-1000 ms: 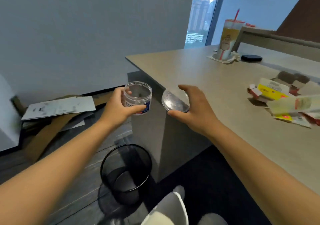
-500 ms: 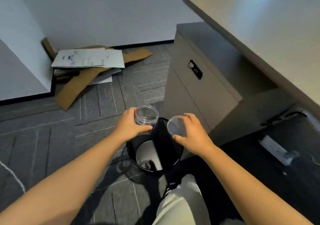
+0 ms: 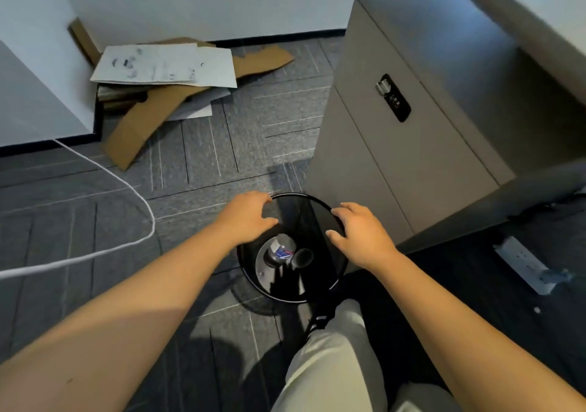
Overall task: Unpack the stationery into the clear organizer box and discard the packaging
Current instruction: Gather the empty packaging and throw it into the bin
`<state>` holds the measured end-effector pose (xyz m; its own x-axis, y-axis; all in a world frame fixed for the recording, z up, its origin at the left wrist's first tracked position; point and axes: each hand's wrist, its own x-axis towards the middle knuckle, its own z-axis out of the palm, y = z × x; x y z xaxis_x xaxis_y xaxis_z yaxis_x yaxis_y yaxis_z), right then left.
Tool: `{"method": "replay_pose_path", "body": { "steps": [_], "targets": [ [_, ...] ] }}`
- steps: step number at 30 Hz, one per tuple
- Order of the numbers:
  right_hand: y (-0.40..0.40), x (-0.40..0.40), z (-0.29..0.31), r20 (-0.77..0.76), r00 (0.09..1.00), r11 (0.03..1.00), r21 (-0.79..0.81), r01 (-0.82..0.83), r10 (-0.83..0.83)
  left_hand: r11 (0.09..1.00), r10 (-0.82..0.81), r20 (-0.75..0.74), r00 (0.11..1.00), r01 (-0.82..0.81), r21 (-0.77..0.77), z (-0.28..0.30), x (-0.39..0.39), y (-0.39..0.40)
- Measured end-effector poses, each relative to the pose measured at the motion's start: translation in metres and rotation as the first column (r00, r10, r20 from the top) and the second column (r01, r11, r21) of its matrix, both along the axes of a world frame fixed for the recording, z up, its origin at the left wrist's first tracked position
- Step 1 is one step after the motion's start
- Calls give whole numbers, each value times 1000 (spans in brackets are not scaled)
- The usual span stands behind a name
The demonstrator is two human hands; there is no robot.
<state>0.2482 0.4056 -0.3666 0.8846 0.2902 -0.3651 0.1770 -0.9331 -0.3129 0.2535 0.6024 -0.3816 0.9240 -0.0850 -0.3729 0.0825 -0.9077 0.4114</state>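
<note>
Head view is filled by grey carpet tiles [image 3: 196, 164], with a smooth grey cabinet [image 3: 421, 132] at upper right and flattened cardboard [image 3: 139, 126] under printed sheets at upper left. A round black mesh bin [image 3: 320, 218] is seen at centre; the clear jar [image 3: 280, 248] and its lid [image 3: 302, 256] lie at its bottom. Left hand [image 3: 245, 221] and right hand [image 3: 361, 237] are held above the rim, fingers loose and empty.

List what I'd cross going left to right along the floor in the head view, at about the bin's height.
White cable → left hand → clear jar inside the black bin → right hand → white power strip.
</note>
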Motion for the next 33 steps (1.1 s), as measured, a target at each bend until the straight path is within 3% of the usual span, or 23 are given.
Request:
{"method": "replay_pose_path", "body": {
  "steps": [7,12,17,23,29,33],
  "targets": [
    [-4,-22,89,213,977,1000,-19,-11,15,981,-166,218,962,140,131,93,-11,-7],
    [-12,-58,172,411,912,999,41,-11,-7,967,-255,465,848,211,145,184,-39,-29],
    [-44,-107,243,566,823,999,21,30,-37,931,-366,571,735,285,230,256,-67,-63],
    [-126,-162,276,636,746,968,9,251,-200,878,-472,610,636,402,259,289,-86,-140],
    [-233,-214,268,601,663,855,69,515,-447,786,-584,567,581,580,215,284,-98,-242],
    [-295,-232,264,621,556,763,108,637,-552,730,-624,570,535,660,179,277,-103,-305]
  ]
}}
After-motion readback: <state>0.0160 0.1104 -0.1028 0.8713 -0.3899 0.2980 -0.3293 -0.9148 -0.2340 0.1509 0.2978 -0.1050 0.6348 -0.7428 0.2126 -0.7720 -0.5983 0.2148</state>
